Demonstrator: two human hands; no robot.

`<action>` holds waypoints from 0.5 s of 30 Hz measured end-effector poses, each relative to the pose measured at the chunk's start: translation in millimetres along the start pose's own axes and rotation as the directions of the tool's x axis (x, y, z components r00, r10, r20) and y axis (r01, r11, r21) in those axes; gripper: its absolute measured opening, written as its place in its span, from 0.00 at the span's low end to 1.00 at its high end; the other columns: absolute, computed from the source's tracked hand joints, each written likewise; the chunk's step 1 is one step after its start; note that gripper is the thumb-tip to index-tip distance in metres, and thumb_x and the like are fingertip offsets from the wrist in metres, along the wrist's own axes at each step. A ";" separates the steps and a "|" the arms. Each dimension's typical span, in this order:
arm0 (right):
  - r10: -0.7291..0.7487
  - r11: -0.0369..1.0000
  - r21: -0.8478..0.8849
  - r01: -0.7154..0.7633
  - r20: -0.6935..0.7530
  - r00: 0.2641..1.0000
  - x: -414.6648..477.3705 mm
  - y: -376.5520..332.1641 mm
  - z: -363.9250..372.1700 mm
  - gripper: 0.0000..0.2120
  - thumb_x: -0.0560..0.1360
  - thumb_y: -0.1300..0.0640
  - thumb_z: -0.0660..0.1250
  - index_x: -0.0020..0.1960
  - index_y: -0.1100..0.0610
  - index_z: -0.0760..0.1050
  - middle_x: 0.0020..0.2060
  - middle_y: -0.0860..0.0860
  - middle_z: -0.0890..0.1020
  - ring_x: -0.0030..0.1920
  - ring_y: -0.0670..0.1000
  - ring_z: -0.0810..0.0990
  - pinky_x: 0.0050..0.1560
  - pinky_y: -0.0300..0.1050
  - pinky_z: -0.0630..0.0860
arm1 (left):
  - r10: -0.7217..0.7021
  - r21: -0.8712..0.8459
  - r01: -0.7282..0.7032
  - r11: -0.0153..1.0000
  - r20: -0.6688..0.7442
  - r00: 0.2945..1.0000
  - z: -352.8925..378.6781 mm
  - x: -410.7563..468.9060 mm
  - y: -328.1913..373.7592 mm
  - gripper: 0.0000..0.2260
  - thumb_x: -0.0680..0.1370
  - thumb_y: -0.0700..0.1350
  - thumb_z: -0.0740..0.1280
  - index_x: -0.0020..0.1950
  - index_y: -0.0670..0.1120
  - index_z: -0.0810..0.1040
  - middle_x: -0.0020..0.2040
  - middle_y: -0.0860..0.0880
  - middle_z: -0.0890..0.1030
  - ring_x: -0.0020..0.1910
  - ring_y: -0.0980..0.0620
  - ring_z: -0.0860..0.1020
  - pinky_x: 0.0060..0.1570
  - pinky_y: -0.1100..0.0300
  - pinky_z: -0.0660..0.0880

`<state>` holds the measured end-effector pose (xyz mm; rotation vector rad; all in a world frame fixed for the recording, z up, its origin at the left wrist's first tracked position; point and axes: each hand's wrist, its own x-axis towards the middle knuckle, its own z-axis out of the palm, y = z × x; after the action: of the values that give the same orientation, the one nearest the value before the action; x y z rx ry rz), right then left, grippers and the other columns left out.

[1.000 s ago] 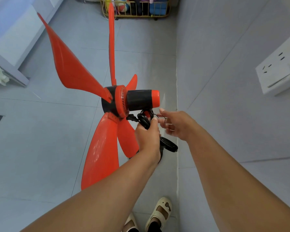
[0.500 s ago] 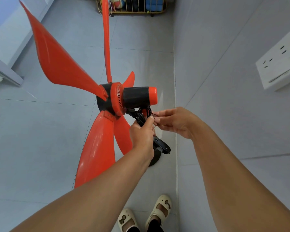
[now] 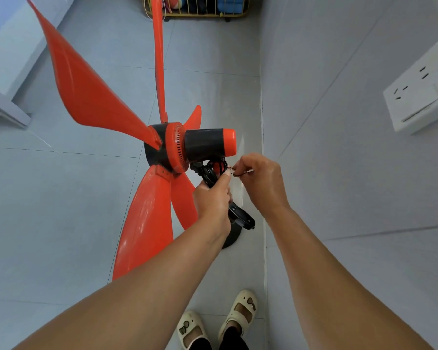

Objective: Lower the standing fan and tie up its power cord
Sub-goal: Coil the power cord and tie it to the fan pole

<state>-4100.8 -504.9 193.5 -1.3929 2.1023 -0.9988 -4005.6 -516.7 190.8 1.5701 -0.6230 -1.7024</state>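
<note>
**Pinching a tie beside the fan's coiled cord**

Standing on the grey tiled floor (image 3: pixel 61 223), the orange plastic standing fan (image 3: pixel 173 147) is spreading its long bare blades (image 3: pixel 86 84) across the left half of the view; its black motor housing with an orange end cap (image 3: pixel 208 145) is pointing right, toward the grey wall (image 3: pixel 339 173); a yellow wire basket (image 3: pixel 200 12) is sitting on the floor at the far end, above the fan.

Just under the housing, the black power cord (image 3: pixel 209 173) is hanging in a tight coil; the left hand (image 3: pixel 213 200) is gripping the lower part of this bundle, fingers curled round it, thumb pressing up along its right side; below that hand the fan's black round base (image 3: pixel 234 236) is showing.

Just right of the coil, the right hand (image 3: pixel 261 183) is pinching a thin dark wire tie (image 3: pixel 240 174) between thumb and fingertips; whether the tie is passing round the cord I cannot tell.

Cream sandals (image 3: pixel 240 314) are pointing forward at the bottom; a white wall socket (image 3: pixel 420 89) is sitting at the far right.
</note>
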 end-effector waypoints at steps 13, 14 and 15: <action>-0.053 0.937 -0.341 0.072 0.062 0.997 -0.3 -2.1 -10.5 0.08 0.78 0.56 0.66 0.54 0.53 0.82 0.49 0.49 0.84 0.49 0.49 0.77 0.53 0.46 0.76 | 0.025 0.232 0.012 0.973 -0.155 0.988 1.5 14.4 0.2 0.06 0.73 0.45 0.74 0.42 0.45 0.78 0.33 0.49 0.76 0.29 0.54 0.72 0.29 0.64 0.70; -0.072 0.914 -0.397 0.079 0.033 0.997 -0.6 -4.9 -12.2 0.08 0.78 0.54 0.66 0.54 0.52 0.83 0.49 0.47 0.84 0.48 0.48 0.75 0.52 0.44 0.73 | 0.067 0.267 -0.020 0.964 -0.167 0.984 1.5 16.3 0.3 0.06 0.73 0.44 0.73 0.40 0.47 0.77 0.35 0.49 0.77 0.30 0.54 0.73 0.30 0.64 0.69; -0.067 0.902 -0.425 0.076 0.035 0.997 -1.4 -7.4 -13.6 0.08 0.78 0.53 0.66 0.54 0.51 0.83 0.49 0.47 0.84 0.48 0.48 0.73 0.52 0.43 0.72 | 0.114 0.304 -0.058 0.951 -0.170 0.979 1.2 17.5 0.2 0.06 0.73 0.44 0.73 0.39 0.48 0.77 0.35 0.50 0.78 0.31 0.55 0.73 0.30 0.64 0.68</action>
<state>-4105.0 -500.9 207.9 -1.6836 2.3653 -0.5598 -4006.7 -530.6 180.1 1.8570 -0.8703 -1.4246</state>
